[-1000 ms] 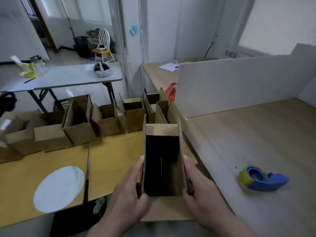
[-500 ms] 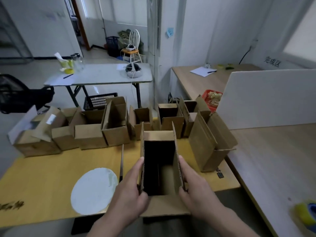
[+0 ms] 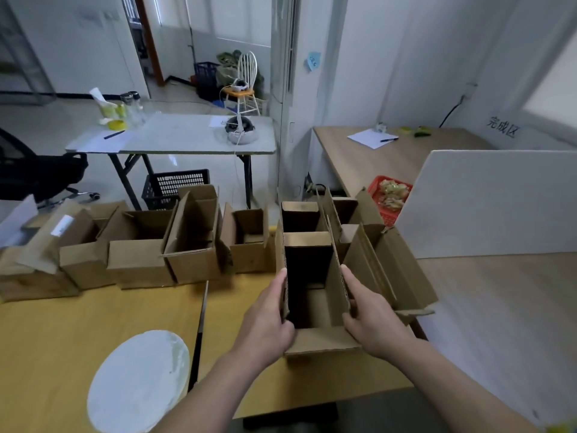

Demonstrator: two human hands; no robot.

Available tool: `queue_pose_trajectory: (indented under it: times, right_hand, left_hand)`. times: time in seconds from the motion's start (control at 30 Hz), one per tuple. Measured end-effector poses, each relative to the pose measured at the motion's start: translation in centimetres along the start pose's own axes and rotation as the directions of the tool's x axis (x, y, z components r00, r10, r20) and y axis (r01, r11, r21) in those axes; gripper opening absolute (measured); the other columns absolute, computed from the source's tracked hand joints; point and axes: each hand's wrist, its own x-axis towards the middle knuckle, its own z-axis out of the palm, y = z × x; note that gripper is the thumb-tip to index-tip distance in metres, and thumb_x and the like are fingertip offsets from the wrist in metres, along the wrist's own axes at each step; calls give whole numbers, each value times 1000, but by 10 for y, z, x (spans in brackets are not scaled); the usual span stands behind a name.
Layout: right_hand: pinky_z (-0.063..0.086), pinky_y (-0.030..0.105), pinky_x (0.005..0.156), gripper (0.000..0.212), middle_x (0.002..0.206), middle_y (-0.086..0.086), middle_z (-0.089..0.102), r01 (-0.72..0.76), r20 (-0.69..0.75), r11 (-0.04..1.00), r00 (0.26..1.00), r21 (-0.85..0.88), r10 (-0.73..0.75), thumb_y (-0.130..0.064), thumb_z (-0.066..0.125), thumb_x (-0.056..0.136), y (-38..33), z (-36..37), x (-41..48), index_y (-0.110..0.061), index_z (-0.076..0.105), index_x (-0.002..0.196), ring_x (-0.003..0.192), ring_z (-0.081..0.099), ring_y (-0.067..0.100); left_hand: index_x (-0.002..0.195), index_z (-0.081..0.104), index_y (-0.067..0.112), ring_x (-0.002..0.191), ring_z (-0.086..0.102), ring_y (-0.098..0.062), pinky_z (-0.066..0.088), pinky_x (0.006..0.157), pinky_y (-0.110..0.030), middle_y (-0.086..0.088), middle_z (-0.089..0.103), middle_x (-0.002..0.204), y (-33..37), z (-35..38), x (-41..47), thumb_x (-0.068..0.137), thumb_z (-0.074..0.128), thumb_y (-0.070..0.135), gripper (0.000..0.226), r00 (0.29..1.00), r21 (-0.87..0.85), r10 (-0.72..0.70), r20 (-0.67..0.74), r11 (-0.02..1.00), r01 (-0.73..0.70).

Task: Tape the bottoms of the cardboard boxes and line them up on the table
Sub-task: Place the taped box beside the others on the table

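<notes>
Head view, single camera. Left hand (image 3: 265, 326) is gripping the left side flap of the open cardboard box (image 3: 321, 342), fingers curling round the flap edge. Right hand (image 3: 371, 326) is gripping the right side flap, index finger lying along the flap's outer face. So both hands are grasping the same box.

Box is sitting at 5 o'clock from frame centre, over the right end of the yellow table (image 3: 93, 323). Its open top is facing the camera and its near flap is pointing to 6 o'clock. Can't tell whether its bottom is touching the tabletop. The inside is showing dark, so the bottom seam isn't readable.

Row of boxes (image 3: 140, 264) is running along the table's far edge, from 9 o'clock to 1 o'clock of the held box. They are standing side by side with tops open and flaps up. The nearest ones are sitting just beyond the held box at 12 o'clock. Tilted box (image 3: 402, 276) is leaning at 2 o'clock of the held box, just beside the right hand.

White disc (image 3: 140, 379) is lying flat on the yellow table at 7 o'clock. White board (image 3: 493, 201) is standing at 3 o'clock on the light wood table (image 3: 499, 307). Red basket (image 3: 390, 195) is sitting at 1 o'clock, beside the board's left edge. White folding table (image 3: 175, 135) is standing at 11 o'clock, with a black crate (image 3: 175, 185) under it.
</notes>
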Motion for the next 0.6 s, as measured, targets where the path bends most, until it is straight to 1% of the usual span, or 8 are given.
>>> queue_pose_trajectory:
  times: [0.07,0.13,0.2,0.3,0.37,0.43,0.53,0.6]
  right_hand:
    - [47,21,99,93,139,-15,53,-12,12,1000,1000,-23,12,-15,61,94,10,-4,13,-48,-2,154,120,52,-1]
    - [52,17,88,95,129,-15,59,-27,39,998,999,-53,29,-15,61,94,19,-7,24,-48,-4,154,108,58,0]
    - [57,21,78,96,114,-15,63,-55,76,996,995,-70,60,-16,62,93,25,-10,33,-47,-4,155,94,63,3]
    - [59,27,74,94,102,-15,63,-107,132,991,984,-81,117,-15,63,90,30,-13,41,-41,1,156,86,64,6]
    - [59,29,76,91,103,-11,64,-137,127,988,981,-72,145,-12,60,90,34,-12,43,-40,4,157,87,64,8]
    - [59,30,75,89,104,-8,64,-156,98,985,982,-73,162,-10,57,90,36,-9,42,-38,5,157,87,63,9]
    - [52,23,71,88,109,-4,61,-185,63,976,979,-119,193,-10,56,93,35,-5,40,-33,1,158,88,58,9]
    - [47,21,72,87,118,1,59,-192,39,971,979,-141,199,-10,55,95,32,-2,39,-29,-2,158,90,55,10]
  left_hand:
    - [155,8,44,135,44,-10,48,104,-23,13,39,153,1,9,14,88,69,13,96,1000,9,-13,-5,1000,14]
    - [154,8,46,137,44,-10,49,104,-27,13,38,154,1,17,25,88,70,11,98,1000,12,-31,-4,999,31]
    - [154,7,47,138,42,-9,46,107,-26,14,37,154,0,24,32,88,70,11,97,999,29,-39,-5,999,39]
    - [153,10,47,143,34,-6,34,108,-17,17,32,157,-3,35,37,91,66,10,91,999,59,-38,16,998,37]
    - [153,11,46,143,33,-5,29,106,-12,18,30,158,-5,42,38,93,64,10,88,999,67,-38,25,997,36]
    - [153,10,45,142,35,-6,27,101,-7,18,28,158,-5,46,39,94,63,11,86,999,86,-36,22,996,34]
    - [153,11,43,137,42,-7,27,90,0,18,27,158,-5,50,41,95,62,14,83,999,112,-33,22,993,30]
    - [153,10,43,133,45,-8,30,87,-2,17,26,158,-4,50,42,95,61,13,83,998,120,-37,41,992,31]
